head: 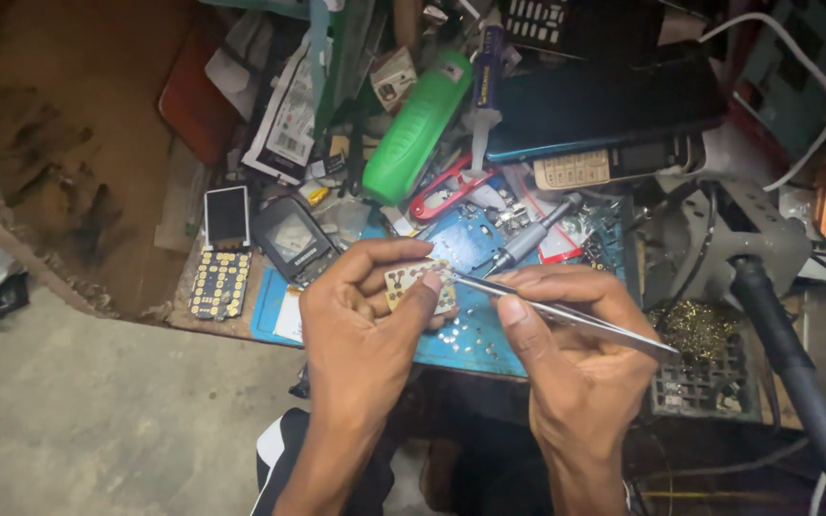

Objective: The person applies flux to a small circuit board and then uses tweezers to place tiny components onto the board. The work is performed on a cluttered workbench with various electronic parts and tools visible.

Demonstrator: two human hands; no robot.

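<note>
My left hand [365,315] pinches the small keypad board [420,284] over the blue mat [475,339]. My right hand [571,354] grips tweezers [566,317], long axis running left-far, tip touching the board's right edge.

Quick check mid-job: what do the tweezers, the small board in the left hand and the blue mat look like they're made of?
Tweezers: bare metal, probably steel, by the silvery gleam along the thin blades held by the right hand. Small board pinched in the left hand: likely circuit laminate, matte tan with pale round contacts. Blue mat: seemingly rubber or silicone, dull and unreflective.
</note>
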